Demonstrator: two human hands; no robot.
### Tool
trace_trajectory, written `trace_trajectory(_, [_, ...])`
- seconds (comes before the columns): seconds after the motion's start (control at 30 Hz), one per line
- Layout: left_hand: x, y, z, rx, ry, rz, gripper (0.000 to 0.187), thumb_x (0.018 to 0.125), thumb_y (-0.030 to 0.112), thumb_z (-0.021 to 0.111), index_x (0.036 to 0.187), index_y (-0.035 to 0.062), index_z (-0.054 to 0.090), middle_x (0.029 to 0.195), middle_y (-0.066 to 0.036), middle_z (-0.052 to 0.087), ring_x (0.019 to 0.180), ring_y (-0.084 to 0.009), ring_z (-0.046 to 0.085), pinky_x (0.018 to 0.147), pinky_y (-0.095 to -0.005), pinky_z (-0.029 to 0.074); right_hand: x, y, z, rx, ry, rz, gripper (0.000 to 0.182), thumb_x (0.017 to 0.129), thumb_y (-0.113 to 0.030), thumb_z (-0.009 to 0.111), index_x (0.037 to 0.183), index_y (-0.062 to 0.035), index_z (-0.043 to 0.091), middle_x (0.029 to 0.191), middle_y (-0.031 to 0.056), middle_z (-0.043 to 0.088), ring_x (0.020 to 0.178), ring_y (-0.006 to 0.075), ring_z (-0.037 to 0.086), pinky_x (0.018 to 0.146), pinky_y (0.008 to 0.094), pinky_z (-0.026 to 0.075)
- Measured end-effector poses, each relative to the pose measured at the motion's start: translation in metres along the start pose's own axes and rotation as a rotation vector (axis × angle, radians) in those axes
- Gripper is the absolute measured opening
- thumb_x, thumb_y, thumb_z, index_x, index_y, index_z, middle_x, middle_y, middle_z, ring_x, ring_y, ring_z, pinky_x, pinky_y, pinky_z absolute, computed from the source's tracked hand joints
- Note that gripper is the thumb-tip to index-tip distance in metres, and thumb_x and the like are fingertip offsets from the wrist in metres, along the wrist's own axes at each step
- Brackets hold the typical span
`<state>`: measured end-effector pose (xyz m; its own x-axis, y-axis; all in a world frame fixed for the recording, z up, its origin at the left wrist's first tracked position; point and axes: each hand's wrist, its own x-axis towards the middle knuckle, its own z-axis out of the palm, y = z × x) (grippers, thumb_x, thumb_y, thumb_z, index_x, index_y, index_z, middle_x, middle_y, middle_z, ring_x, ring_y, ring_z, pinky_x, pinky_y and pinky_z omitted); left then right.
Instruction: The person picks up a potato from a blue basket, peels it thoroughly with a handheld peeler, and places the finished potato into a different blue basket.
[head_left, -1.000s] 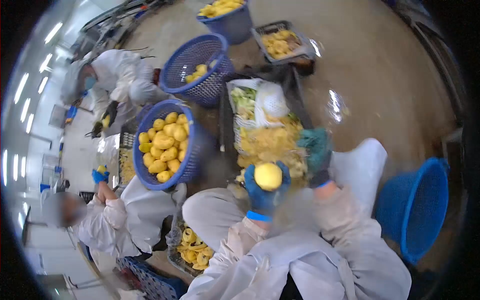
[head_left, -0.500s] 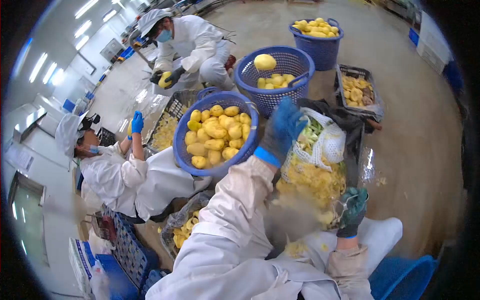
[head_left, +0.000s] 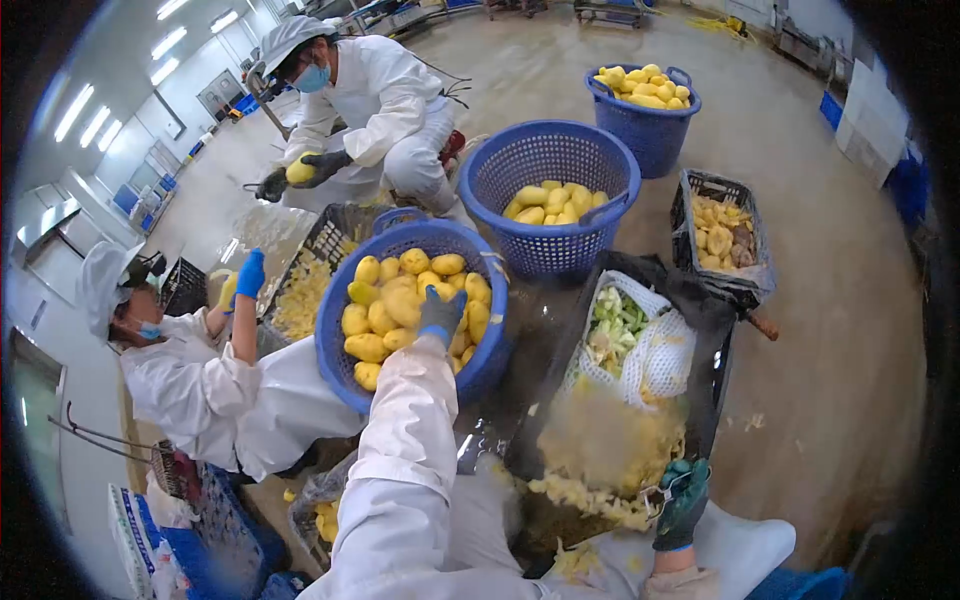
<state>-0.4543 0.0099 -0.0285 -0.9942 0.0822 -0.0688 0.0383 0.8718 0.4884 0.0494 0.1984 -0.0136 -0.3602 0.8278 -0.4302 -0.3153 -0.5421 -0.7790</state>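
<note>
My left hand (head_left: 441, 314), in a dark blue glove, reaches into a blue basket (head_left: 335, 350) of yellow potatoes. Its fingers are closed about a potato (head_left: 404, 306), slightly blurred, on top of the heap. Low on the right, my right hand (head_left: 684, 502) wears a dark green glove and is closed around a metal-framed peeler (head_left: 655, 497). That peeler is over the near edge of a pile of yellow peelings (head_left: 610, 440). Part of the pile is smeared by a blur in the view.
Beyond stand a blue basket (head_left: 555, 255) with some peeled potatoes and a fuller blue basket (head_left: 650, 130). A black crate (head_left: 722, 270) of potato pieces is at right. White netting (head_left: 660, 360) and green scraps lie by the peelings. Two co-workers (head_left: 375, 105) (head_left: 215, 385) sit at left.
A potato in mid-air over the far basket is no longer there. My left hand has moved left and down from above the peelings into the potato basket. My right hand still holds the peeler.
</note>
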Motion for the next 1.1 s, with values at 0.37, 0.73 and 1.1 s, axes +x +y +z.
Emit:
trace_trajectory(0.37, [-0.001, -0.020, 0.010, -0.369, -0.089, 0.107, 0.077, 0.083, 0.044, 0.060, 0.142, 0.0084, 0.025, 0.137, -0.028, 0.036, 0.123, -0.0399, 0.042, 0.101, -0.0423, 0.038, -0.003, -0.001, 0.018, -0.081, 0.070, -0.009, 0.025, 0.093, -0.035, 0.056, 0.091, -0.0101, 0.053, 0.073, 0.0029, 0.058, 0.057, 0.0119, 0.053, 0.051, 0.0246, 0.043])
trace_trajectory(0.73, [-0.219, 0.089, -0.137, -2.157, -1.055, -0.318, 0.063, 0.084, 0.047, 0.059, 0.130, 0.0063, 0.044, 0.127, -0.017, 0.050, 0.114, -0.0336, 0.050, 0.094, -0.0458, 0.046, -0.011, -0.007, 0.004, 0.362, -0.265, -0.005, 0.013, 0.093, -0.022, 0.055, 0.091, -0.0097, 0.055, 0.079, 0.0017, 0.056, 0.069, 0.0119, 0.051, 0.063, 0.0238, 0.041])
trace_trajectory(1.1, [-0.427, 0.080, -0.049, -1.933, -1.583, -0.412, 0.054, 0.090, 0.048, 0.049, 0.128, 0.0085, 0.049, 0.120, -0.016, 0.057, 0.105, -0.0327, 0.057, 0.088, -0.0441, 0.050, -0.092, -0.076, 0.079, -0.531, -0.740, -0.406, 0.019, 0.093, -0.015, 0.051, 0.095, 0.0006, 0.063, 0.085, 0.0067, 0.063, 0.074, 0.0140, 0.062, 0.067, 0.0261, 0.049])
